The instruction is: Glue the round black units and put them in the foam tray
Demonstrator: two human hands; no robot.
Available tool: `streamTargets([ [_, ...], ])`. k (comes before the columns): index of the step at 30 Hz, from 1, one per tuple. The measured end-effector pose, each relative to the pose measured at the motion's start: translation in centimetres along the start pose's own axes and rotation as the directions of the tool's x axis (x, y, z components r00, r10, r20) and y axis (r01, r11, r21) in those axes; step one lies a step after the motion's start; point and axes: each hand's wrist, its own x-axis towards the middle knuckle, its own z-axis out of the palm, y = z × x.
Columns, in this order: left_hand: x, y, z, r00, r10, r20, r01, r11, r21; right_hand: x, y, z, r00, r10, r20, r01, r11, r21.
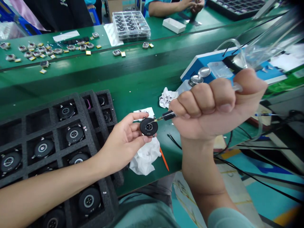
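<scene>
Cradling a round black disc (pixel 148 126) in the curled fingers of the left hand (pixel 121 139), the person held it just right of the foam tray (pixel 87 95), above the green bench (pixel 142 79). The right hand (pixel 204 110) formed a closed fist around a syringe (pixel 169 115), with its black nozzle and fine tip reaching to the disc's edge; whether the tip actually touched could not be told. A clear tube (pixel 228 42) looped away beyond the fist. The left grip was lightly closed, holding the disc from beneath, while the right grip was firmly closed on the syringe.

The disc looked light and stiff, but its smooth rim seemed likely to be slippery and its small centre parts fragile, so it seemed best held by the outer edge, away from the middle. More discs (pixel 74 134) sat in square pockets of the foam tray. Right of the tray lay a crumpled tissue (pixel 143 157), an orange stick (pixel 164 159) and a smeared tissue (pixel 168 97). Farther right of the tray stood a blue box (pixel 197 60).
</scene>
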Motion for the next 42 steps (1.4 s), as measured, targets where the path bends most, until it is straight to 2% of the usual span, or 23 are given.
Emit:
streamTargets([
  [16, 0.0, 0.0, -0.1, 1.000, 0.017, -0.005, -0.017, 1.000, -0.023, 0.4, -0.5, 1.0, 0.999, 0.037, -0.021, -0.036, 0.998, 0.056],
  [23, 0.0, 0.0, -0.1, 1.000, 0.026, -0.008, -0.026, 0.999, -0.027, 0.4, -0.7, 1.1, 0.998, 0.056, 0.012, -0.057, 0.998, 0.029],
  [30, 0.1, 0.1, -0.1, 0.999, 0.031, -0.008, -0.031, 0.999, -0.022, 0.2, -0.7, 0.8, 0.996, 0.081, 0.028, -0.083, 0.992, 0.091],
  [37, 0.0, 0.0, -0.2, 0.999, 0.031, -0.007, -0.032, 0.999, -0.023, 0.3, -0.8, 1.0, 0.994, 0.095, 0.058, -0.096, 0.995, 0.015],
  [42, 0.1, 0.0, -0.1, 0.999, 0.029, -0.014, -0.029, 0.999, -0.027, 0.1, -0.8, 0.9, 0.994, 0.110, 0.012, -0.110, 0.994, -0.004],
])
